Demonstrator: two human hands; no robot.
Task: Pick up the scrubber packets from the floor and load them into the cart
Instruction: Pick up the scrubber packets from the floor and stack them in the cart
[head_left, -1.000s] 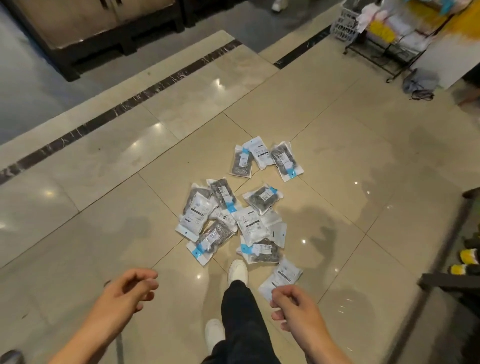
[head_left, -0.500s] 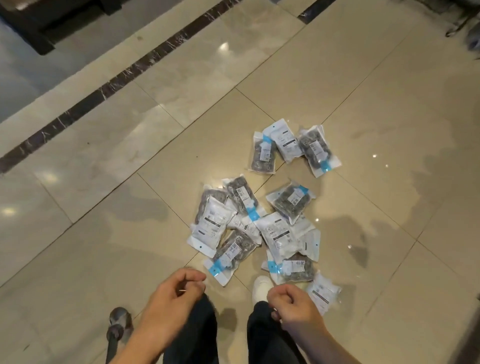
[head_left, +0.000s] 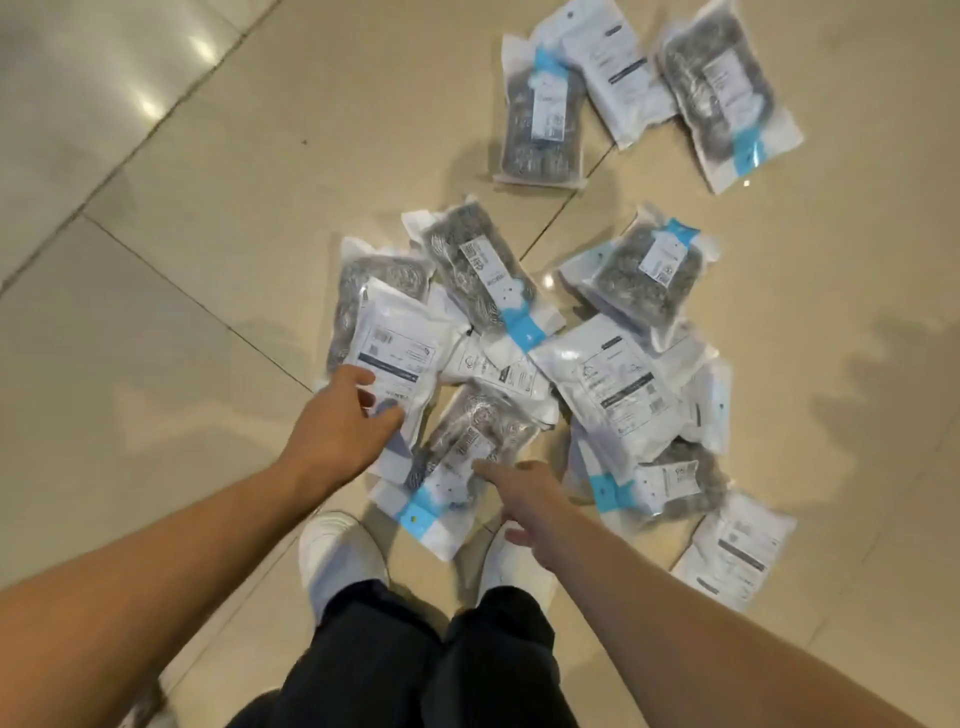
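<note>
scrubber packets (head_left: 618, 395): 12 | hands (head_left: 337, 436): 2 | shoes (head_left: 337, 551): 2

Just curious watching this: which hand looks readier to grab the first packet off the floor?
Probably the left hand: its fingers already lie on the white-backed packet. The right hand only reaches toward the blue-banded packet.

Scrubber packets (head_left: 613, 387): approx. a dozen, clear/white plastic pouches w/ grey steel-wool scrubbers inside, blue band near one end, printed labels. All lying flat on floor. Main pile overlapping at centre, some label-side up, some scrubber-side up. Row of three (head_left: 631, 78) set apart at top, edges overlapping. Single white-faced packet (head_left: 735, 551) alone at lower right.
</note>
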